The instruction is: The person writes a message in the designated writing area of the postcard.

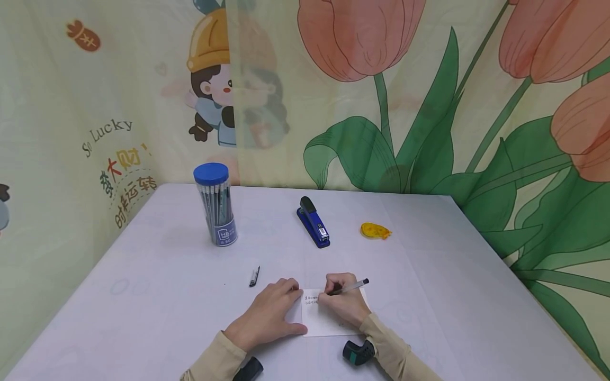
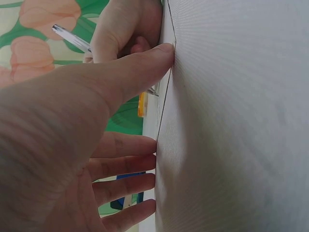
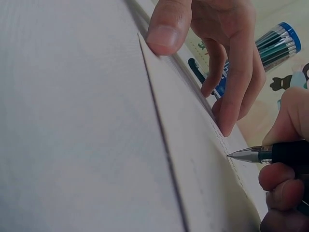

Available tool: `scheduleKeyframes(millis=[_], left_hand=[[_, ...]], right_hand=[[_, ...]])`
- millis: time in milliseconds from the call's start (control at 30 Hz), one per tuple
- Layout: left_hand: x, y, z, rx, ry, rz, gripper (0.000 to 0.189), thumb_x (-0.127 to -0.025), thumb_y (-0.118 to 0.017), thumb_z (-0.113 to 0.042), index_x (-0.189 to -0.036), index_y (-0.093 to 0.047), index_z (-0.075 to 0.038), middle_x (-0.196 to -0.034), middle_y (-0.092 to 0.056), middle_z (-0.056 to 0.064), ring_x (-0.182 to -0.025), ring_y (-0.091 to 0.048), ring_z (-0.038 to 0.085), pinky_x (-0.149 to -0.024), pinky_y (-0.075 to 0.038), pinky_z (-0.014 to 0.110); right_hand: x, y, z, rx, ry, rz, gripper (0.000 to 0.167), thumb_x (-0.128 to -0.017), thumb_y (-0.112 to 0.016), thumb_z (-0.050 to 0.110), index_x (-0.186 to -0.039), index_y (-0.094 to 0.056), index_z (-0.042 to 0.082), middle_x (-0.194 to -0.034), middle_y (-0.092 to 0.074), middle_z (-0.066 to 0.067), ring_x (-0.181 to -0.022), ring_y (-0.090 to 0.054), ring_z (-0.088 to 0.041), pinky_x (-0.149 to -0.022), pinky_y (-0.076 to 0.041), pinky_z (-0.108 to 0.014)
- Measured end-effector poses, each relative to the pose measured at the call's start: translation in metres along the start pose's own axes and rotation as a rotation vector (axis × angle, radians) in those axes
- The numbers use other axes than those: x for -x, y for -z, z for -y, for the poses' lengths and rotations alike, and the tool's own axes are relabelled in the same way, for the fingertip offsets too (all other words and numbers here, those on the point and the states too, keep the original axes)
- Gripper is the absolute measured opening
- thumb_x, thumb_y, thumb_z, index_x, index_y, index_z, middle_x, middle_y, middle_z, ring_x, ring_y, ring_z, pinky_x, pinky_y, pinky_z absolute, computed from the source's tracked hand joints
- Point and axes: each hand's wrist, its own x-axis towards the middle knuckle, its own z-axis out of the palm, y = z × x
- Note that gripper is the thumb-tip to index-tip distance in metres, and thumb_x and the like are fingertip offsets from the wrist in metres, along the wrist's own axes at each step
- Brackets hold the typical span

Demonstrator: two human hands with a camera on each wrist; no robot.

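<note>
My right hand (image 1: 347, 301) grips a pen (image 1: 352, 286) with a clear barrel and dark grip. In the right wrist view the pen's metal tip (image 3: 236, 155) meets the white paper (image 3: 186, 140). Small handwritten lines (image 1: 311, 300) run along the upper left of the sheet in the head view. My left hand (image 1: 269, 312) lies at the left edge of the paper, fingers extended, with the thumb at its lower left corner. In the left wrist view, the fingertips (image 2: 150, 145) rest along the paper's edge. Beyond the left hand lies a pen cap (image 1: 254, 277).
A clear tub of pencils (image 1: 219, 209) with a blue lid stands at the back left. A blue stapler (image 1: 313, 222) lies at the back middle, and a yellow correction-tape-like item (image 1: 375, 230) to its right. A tulip-print curtain (image 1: 362, 42) hangs behind the white table (image 1: 157, 275).
</note>
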Motion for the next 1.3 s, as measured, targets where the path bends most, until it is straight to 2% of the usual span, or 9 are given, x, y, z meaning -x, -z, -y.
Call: scheduleKeyframes(millis=[200, 667, 1300], left_hand=[[0.0, 0.0, 0.0, -0.003, -0.01, -0.011, 0.067, -0.072, -0.08, -0.048, -0.117, -0.066, -0.001, -0.112, -0.056, 0.001, -0.102, -0.05, 0.015, -0.091, -0.046, 0.037], [0.0, 0.0, 0.0, -0.006, -0.008, -0.003, 0.068, -0.072, -0.08, -0.048, -0.118, -0.066, -0.001, -0.113, -0.056, 0.002, -0.103, -0.05, 0.016, -0.091, -0.046, 0.037], [-0.001, 0.0, 0.0, -0.006, 0.0, 0.004, 0.068, -0.072, -0.079, -0.049, -0.118, -0.066, -0.001, -0.113, -0.056, 0.002, -0.101, -0.05, 0.016, -0.089, -0.047, 0.036]], right_hand=[[0.005, 0.004, 0.028, -0.002, -0.025, 0.004, 0.018, -0.07, -0.059, -0.012, -0.059, -0.05, -0.002, -0.058, -0.044, 0.004, -0.06, -0.045, -0.006, -0.062, -0.033, -0.019], [0.004, 0.003, 0.025, 0.019, -0.037, -0.004, 0.018, -0.071, -0.06, -0.012, -0.059, -0.05, -0.001, -0.058, -0.043, 0.005, -0.062, -0.045, -0.006, -0.064, -0.033, -0.02], [0.004, 0.004, 0.025, 0.011, 0.033, 0.003, 0.019, -0.07, -0.06, -0.013, -0.059, -0.051, -0.001, -0.058, -0.047, 0.003, -0.06, -0.045, -0.004, -0.061, -0.034, -0.018]])
